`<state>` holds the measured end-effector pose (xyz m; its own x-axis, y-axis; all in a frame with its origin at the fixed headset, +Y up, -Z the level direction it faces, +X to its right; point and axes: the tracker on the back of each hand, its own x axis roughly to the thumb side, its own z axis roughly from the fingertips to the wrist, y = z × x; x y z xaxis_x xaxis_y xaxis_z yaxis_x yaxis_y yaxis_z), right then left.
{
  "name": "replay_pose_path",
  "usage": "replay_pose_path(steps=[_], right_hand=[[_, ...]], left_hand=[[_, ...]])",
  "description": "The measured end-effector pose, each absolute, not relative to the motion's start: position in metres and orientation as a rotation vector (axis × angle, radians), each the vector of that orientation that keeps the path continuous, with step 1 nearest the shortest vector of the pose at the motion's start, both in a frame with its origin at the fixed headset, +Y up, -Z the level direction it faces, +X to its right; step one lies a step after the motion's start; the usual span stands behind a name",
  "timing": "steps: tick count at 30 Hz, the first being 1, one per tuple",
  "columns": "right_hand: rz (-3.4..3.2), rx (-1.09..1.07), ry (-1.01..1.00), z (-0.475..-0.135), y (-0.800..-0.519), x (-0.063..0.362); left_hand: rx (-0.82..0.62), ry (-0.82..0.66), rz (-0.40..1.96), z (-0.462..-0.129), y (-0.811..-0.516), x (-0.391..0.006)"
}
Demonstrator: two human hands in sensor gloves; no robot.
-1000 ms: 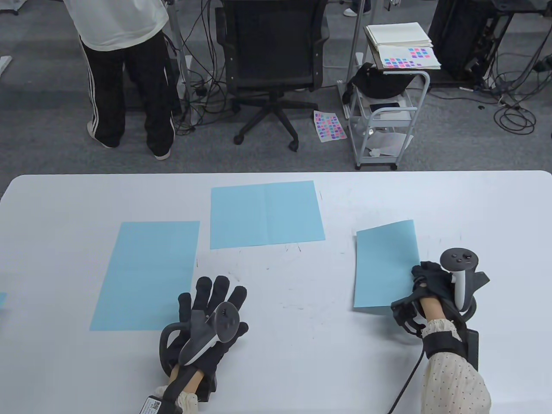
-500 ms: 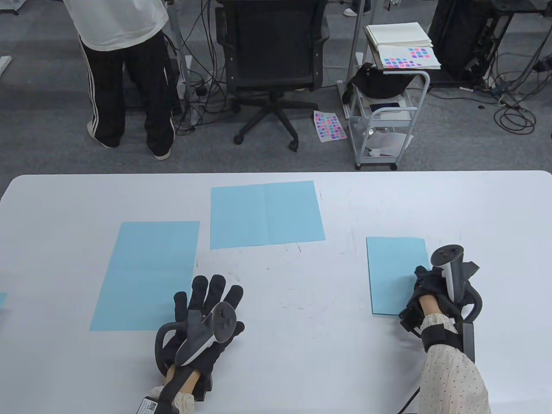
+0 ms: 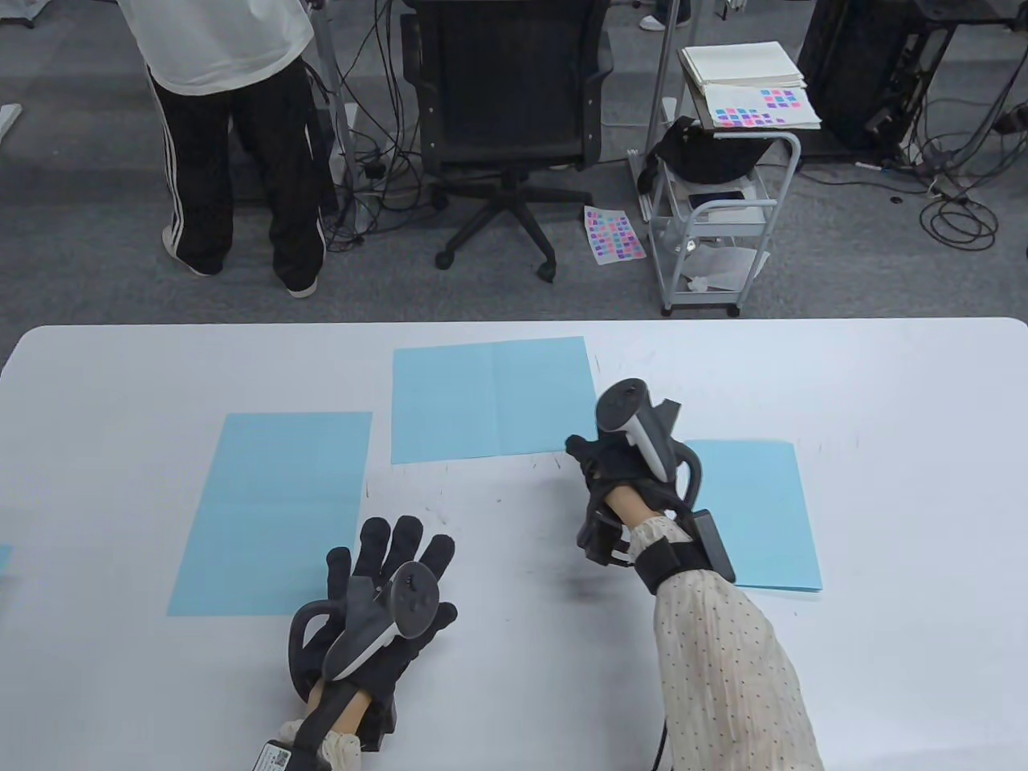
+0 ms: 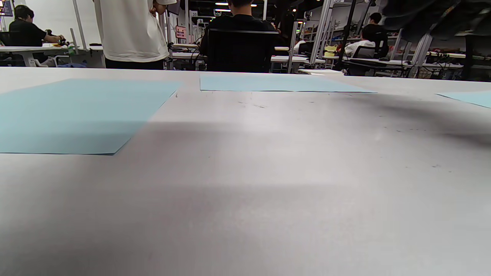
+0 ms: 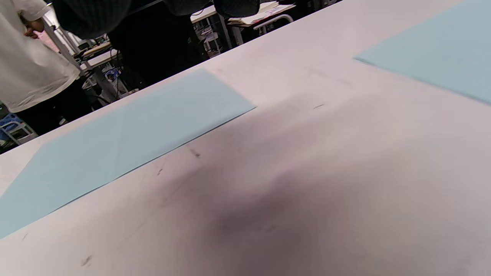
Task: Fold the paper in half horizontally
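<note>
Three light blue paper sheets lie on the white table (image 3: pixel 514 666). The folded sheet (image 3: pixel 763 514) lies flat at the right, also in the right wrist view (image 5: pixel 433 61). A creased open sheet (image 3: pixel 494 399) lies at the back middle (image 5: pixel 134 142). A larger open sheet (image 3: pixel 273 514) lies at the left (image 4: pixel 76 111). My right hand (image 3: pixel 598 474) hovers between the folded sheet and the creased sheet and holds nothing; its fingers (image 5: pixel 92 15) show at the top edge. My left hand (image 3: pixel 393 554) rests flat with spread fingers by the left sheet's near right corner.
A blue paper scrap (image 3: pixel 4 558) shows at the table's left edge. Beyond the far edge stand an office chair (image 3: pixel 506 120), a person (image 3: pixel 225 120) and a wire cart (image 3: pixel 715 217) with paper stacks.
My right hand has let go of the folded sheet, which now lies flat, and has moved left and away from me toward the creased sheet. My left hand has barely moved.
</note>
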<state>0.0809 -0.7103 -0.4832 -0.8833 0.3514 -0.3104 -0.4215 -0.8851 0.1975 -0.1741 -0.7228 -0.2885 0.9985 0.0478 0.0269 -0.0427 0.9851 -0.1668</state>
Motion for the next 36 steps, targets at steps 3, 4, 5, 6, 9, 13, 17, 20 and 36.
replay_pose_path(steps=[3,4,5,6,9,13,17,20,36], right_hand=[[2.671,-0.334,0.445,-0.501,-0.726,0.056],[2.652,-0.323,0.499,-0.509,-0.735,0.049],[2.629,-0.334,0.552,-0.516,-0.744,0.043],[2.61,-0.344,0.57,-0.52,-0.749,0.04],[2.633,-0.366,0.544,-0.532,-0.763,0.029],[2.692,-0.38,0.556,-0.541,-0.77,0.021],[2.694,-0.429,0.582,-0.547,-0.775,0.018],[2.738,-0.484,0.575,-0.551,-0.775,0.02],[2.893,-0.638,0.681,-0.54,-0.771,0.064]], left_hand=[[-0.178,-0.03,0.053,-0.29,-0.724,-0.175],[-0.189,-0.029,0.055,-0.291,-0.726,-0.175],[-0.205,-0.029,0.066,-0.293,-0.728,-0.175],[-0.214,-0.031,0.076,-0.294,-0.729,-0.175],[-0.225,-0.029,0.077,-0.295,-0.731,-0.176],[-0.232,-0.019,0.065,-0.296,-0.734,-0.179],[-0.229,-0.018,0.054,-0.296,-0.733,-0.179],[-0.224,-0.019,0.048,-0.296,-0.733,-0.179],[-0.229,-0.018,0.029,-0.294,-0.732,-0.178]])
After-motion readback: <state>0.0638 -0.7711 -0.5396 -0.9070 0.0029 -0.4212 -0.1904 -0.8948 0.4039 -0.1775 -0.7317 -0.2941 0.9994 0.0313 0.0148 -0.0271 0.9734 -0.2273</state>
